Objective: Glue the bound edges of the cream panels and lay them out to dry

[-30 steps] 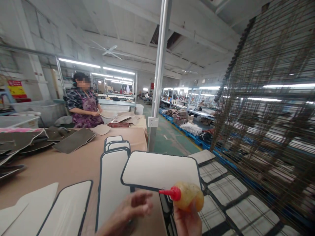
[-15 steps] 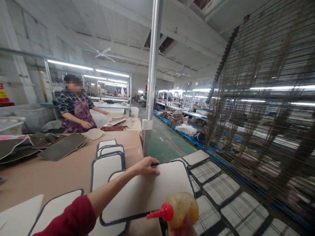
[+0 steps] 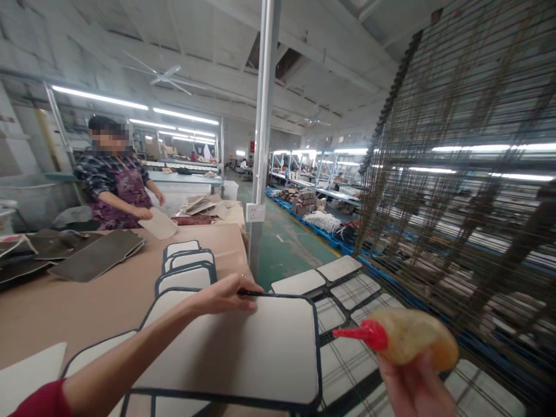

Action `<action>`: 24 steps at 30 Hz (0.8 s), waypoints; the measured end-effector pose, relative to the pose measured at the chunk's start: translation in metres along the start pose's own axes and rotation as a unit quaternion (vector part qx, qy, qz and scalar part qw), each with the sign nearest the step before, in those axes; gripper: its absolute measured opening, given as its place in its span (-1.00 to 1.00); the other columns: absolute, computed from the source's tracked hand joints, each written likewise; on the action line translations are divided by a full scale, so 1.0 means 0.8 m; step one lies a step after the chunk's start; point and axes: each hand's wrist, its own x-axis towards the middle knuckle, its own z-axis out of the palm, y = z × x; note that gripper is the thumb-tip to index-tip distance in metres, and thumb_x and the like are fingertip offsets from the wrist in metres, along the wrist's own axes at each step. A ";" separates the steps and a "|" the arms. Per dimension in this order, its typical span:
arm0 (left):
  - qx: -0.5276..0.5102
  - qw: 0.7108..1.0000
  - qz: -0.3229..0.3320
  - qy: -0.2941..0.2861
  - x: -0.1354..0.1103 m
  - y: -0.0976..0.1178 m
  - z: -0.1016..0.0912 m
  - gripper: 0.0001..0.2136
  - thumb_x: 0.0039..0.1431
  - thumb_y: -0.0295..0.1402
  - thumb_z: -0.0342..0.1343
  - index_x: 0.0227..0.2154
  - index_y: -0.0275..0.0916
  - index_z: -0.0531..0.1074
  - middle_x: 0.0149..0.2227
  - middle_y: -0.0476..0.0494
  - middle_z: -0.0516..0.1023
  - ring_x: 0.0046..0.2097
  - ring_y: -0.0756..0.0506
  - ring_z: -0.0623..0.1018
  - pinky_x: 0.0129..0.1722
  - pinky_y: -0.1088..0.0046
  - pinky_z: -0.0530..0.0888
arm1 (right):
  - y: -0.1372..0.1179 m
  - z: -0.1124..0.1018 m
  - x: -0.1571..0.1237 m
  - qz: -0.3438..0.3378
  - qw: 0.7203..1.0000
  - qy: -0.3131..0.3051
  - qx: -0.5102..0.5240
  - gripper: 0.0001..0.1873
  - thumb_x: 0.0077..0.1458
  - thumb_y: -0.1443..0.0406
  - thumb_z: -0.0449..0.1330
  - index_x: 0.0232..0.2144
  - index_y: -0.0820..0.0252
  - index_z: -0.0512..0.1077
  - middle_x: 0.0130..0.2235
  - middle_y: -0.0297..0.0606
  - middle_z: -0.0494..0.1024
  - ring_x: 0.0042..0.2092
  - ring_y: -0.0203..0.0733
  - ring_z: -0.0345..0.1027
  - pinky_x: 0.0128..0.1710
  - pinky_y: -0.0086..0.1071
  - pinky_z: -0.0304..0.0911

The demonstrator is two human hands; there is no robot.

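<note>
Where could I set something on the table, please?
Bare tabletop shows between the dark pieces and the panel row, plus a smaller patch right of that row. Crowded: the far end, with loose pieces, and around the panel in the left hand.

White socket box (image 3: 255,212) on metal post (image 3: 263,104); ceiling fan (image 3: 165,76) overhead.

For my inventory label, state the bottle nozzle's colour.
The nozzle is red, best seen in the head view.
</note>
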 end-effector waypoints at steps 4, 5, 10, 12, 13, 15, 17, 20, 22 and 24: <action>-0.001 0.998 -0.005 -0.059 -0.019 0.023 -0.010 -0.76 0.07 -0.16 0.28 -0.50 -0.26 0.59 -0.54 0.03 0.33 -0.42 -0.02 0.24 -0.43 0.50 0.14 | -0.039 0.057 -0.005 -0.092 0.995 -0.033 -0.034 -0.10 -0.66 -0.04 0.65 -0.11 -0.04 0.63 0.11 -0.17 0.62 0.43 0.28 0.07 0.48 0.23 -0.28; -0.005 0.998 -0.006 -0.070 -0.023 0.027 -0.012 -0.74 0.07 -0.14 0.29 -0.52 -0.25 0.57 -0.56 0.03 0.31 -0.44 -0.02 0.23 -0.45 0.50 0.12 | -0.043 0.062 -0.005 -0.105 0.992 -0.049 -0.047 -0.07 -0.70 -0.02 0.66 -0.11 -0.03 0.63 0.12 -0.14 0.61 0.43 0.32 0.07 0.47 0.26 -0.30; -0.010 0.996 0.002 -0.084 -0.038 0.038 -0.019 -0.74 0.07 -0.12 0.32 -0.43 -0.25 0.66 -0.54 0.00 0.34 -0.43 -0.03 0.24 -0.47 0.49 0.12 | -0.043 0.040 0.021 -0.152 0.975 -0.130 -0.096 -0.17 -0.40 -0.04 0.62 0.00 -0.05 0.60 0.10 -0.09 0.61 0.31 0.30 0.30 0.41 0.32 -0.12; -0.011 0.996 0.006 -0.084 -0.042 0.040 -0.020 -0.75 0.06 -0.14 0.32 -0.38 -0.25 0.69 -0.51 -0.03 0.38 -0.41 -0.05 0.26 -0.45 0.49 0.15 | -0.041 0.026 0.038 -0.149 0.968 -0.169 -0.109 -0.20 -0.29 0.00 0.59 0.07 -0.05 0.57 0.09 -0.09 0.62 0.23 0.26 0.40 0.36 0.26 0.06; -0.011 0.996 0.006 -0.083 -0.044 0.040 -0.020 -0.75 0.07 -0.15 0.32 -0.37 -0.25 0.70 -0.50 -0.04 0.39 -0.41 -0.06 0.27 -0.45 0.49 0.16 | -0.040 0.021 0.043 -0.146 0.966 -0.182 -0.112 -0.17 -0.28 0.02 0.60 0.10 -0.04 0.55 0.08 -0.08 0.63 0.21 0.24 0.42 0.34 0.22 0.14; -0.009 0.997 0.004 -0.080 -0.046 0.042 -0.019 -0.74 0.08 -0.13 0.31 -0.39 -0.25 0.70 -0.50 -0.05 0.40 -0.40 -0.07 0.28 -0.44 0.48 0.17 | -0.042 0.019 0.042 -0.140 0.965 -0.191 -0.114 -0.11 -0.31 0.02 0.61 0.14 -0.04 0.53 0.05 -0.10 0.64 0.19 0.22 0.44 0.30 0.17 0.22; -0.009 0.997 0.001 -0.075 -0.048 0.044 -0.019 -0.72 0.07 -0.11 0.32 -0.42 -0.25 0.69 -0.50 -0.06 0.42 -0.41 -0.07 0.28 -0.45 0.47 0.17 | -0.046 0.027 0.026 -0.137 0.966 -0.183 -0.117 -0.10 -0.29 -0.01 0.61 0.15 -0.06 0.51 0.05 -0.12 0.64 0.19 0.19 0.44 0.31 0.14 0.21; -0.013 0.997 -0.001 -0.071 -0.050 0.046 -0.020 -0.73 0.06 -0.11 0.35 -0.42 -0.25 0.69 -0.50 -0.05 0.43 -0.43 -0.06 0.29 -0.46 0.47 0.18 | -0.052 0.041 -0.003 -0.114 0.969 -0.175 -0.129 -0.16 -0.27 -0.02 0.60 0.11 -0.03 0.54 0.05 -0.09 0.64 0.19 0.20 0.44 0.31 0.14 0.22; -0.014 0.997 0.002 -0.072 -0.052 0.047 -0.021 -0.74 0.06 -0.13 0.35 -0.43 -0.25 0.69 -0.51 -0.04 0.43 -0.44 -0.05 0.29 -0.46 0.48 0.18 | -0.054 0.044 -0.010 -0.108 0.969 -0.180 -0.132 -0.18 -0.27 0.02 0.60 0.09 0.01 0.55 0.06 -0.05 0.63 0.19 0.25 0.45 0.27 0.16 0.29; -0.013 0.997 0.008 -0.075 -0.053 0.048 -0.021 -0.75 0.07 -0.14 0.35 -0.44 -0.25 0.68 -0.52 -0.03 0.42 -0.44 -0.06 0.30 -0.46 0.48 0.19 | -0.053 0.041 -0.002 -0.125 0.966 -0.190 -0.126 -0.15 -0.28 0.04 0.60 0.11 0.02 0.54 0.06 -0.03 0.63 0.16 0.26 0.47 0.21 0.16 0.36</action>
